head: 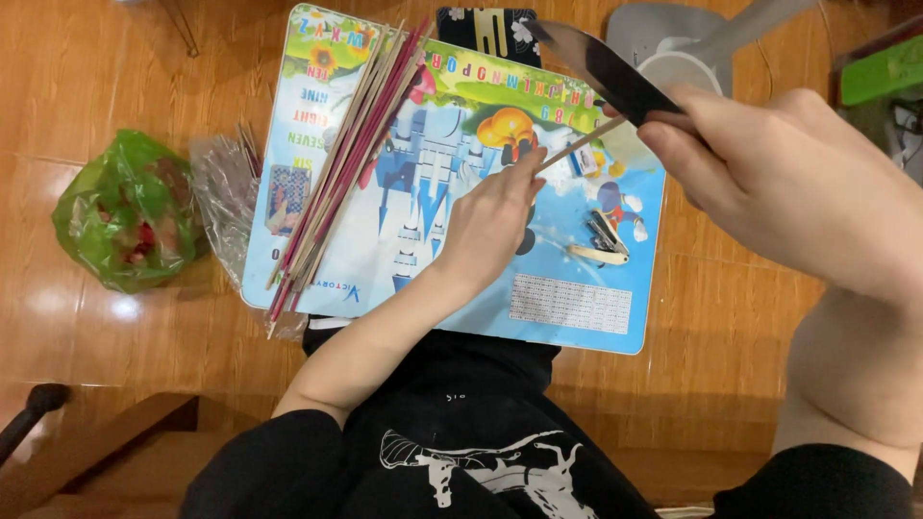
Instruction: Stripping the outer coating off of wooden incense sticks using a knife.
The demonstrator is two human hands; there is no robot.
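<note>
From the head camera, your left hand pinches a thin pale stick at its near end, its grip closed around it, and holds it raised over the colourful picture board that lies on the wooden floor in front of your knees. Your right hand has its grip wrapped around the handle of a dark-bladed knife, and the blade meets the far end of the stick close to your left fingertips. That closeness is the main risk: if the blade slips off the narrow stick or the stick snaps, the edge would likely travel toward your left fingers. The stick is held only at one end, so it could also twist or spring out of the pinch under pressure. A bundle of red and tan sticks lies slanted across the board's left part, well apart from both hands; a green plastic bag sits on the floor further left. A small stapler rests on the board below the stick, where a dropped piece could land against it.
</note>
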